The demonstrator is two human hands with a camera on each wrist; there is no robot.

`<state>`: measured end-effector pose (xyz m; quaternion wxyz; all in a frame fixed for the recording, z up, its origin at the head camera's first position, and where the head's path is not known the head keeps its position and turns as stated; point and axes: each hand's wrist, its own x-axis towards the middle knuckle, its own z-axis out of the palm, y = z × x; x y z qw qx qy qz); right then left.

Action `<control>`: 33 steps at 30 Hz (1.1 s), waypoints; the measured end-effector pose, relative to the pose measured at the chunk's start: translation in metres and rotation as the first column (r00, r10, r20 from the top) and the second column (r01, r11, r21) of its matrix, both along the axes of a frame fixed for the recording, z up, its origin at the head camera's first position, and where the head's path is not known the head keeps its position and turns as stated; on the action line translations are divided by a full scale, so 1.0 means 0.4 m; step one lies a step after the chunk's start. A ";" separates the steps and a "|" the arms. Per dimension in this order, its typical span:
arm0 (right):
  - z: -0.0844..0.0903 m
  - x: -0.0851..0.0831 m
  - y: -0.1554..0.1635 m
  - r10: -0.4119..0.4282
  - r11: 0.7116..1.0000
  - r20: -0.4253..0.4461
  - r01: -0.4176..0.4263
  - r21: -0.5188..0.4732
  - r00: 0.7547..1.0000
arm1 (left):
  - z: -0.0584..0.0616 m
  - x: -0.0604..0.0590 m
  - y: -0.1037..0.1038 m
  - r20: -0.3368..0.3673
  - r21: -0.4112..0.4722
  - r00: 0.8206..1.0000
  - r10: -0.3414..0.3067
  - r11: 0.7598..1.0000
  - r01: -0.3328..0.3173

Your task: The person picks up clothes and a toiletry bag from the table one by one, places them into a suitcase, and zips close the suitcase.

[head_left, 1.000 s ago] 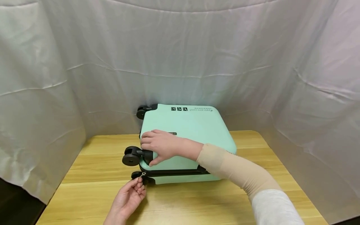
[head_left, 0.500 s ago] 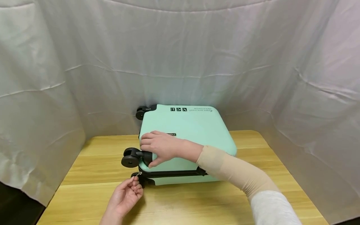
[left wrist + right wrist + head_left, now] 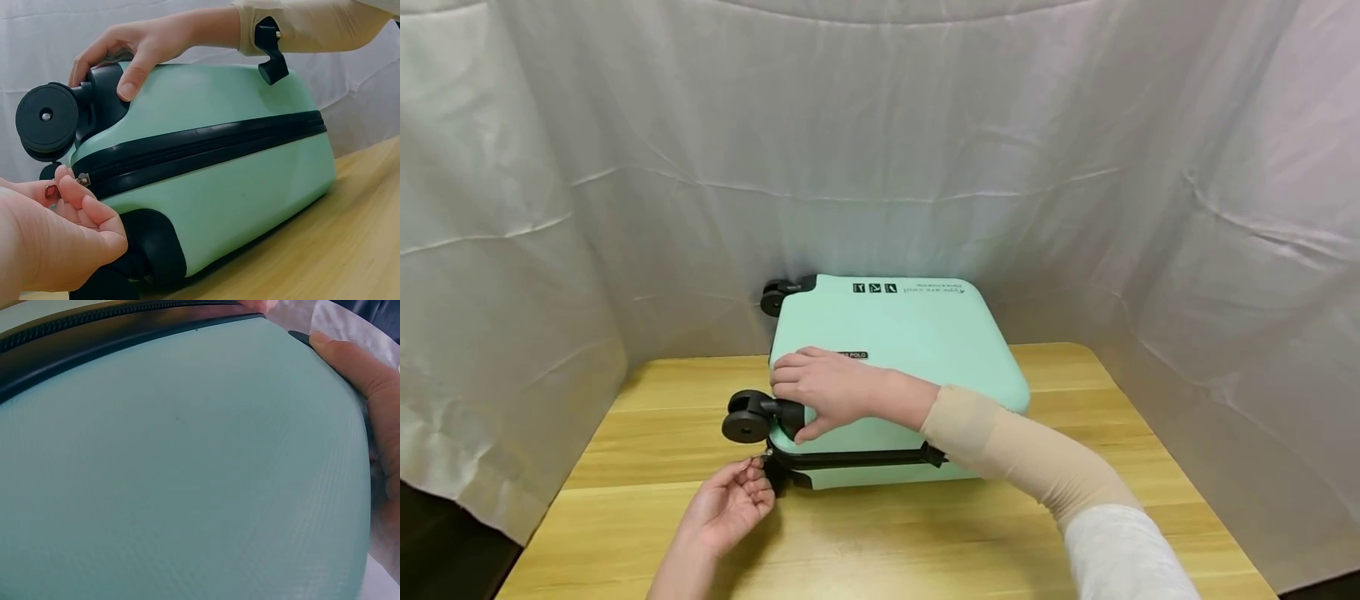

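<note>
Flat on the table (image 3: 1075,517) lies the mint suitcase (image 3: 917,342), its black zip (image 3: 206,147) running along the near side. Under the right hand (image 3: 823,392), a small black label ends in "POLO"; farther off, upside-down script is too small to read. That hand clasps the corner by the wheel (image 3: 745,425), thumb curled under. Below it, the left hand (image 3: 730,504) pinches the zip pull (image 3: 81,180) at the corner, a little further left than a second ago.
</note>
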<state>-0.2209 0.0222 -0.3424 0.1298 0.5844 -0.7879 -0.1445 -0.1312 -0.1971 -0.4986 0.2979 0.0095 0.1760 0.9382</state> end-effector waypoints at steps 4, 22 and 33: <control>-0.004 -0.002 -0.009 0.017 1.000 0.023 -0.017 -0.016 1.000 | 0.002 0.006 -0.010 0.009 0.025 1.000 -0.016 1.000 0.015; -0.004 0.000 -0.017 0.013 1.000 0.055 -0.012 -0.018 0.998 | 0.004 -0.002 -0.023 0.072 0.122 0.997 -0.020 0.992 0.011; -0.005 -0.002 -0.018 -0.008 1.000 0.061 0.009 -0.016 0.998 | -0.002 -0.015 -0.020 0.085 0.091 0.996 0.000 0.996 -0.007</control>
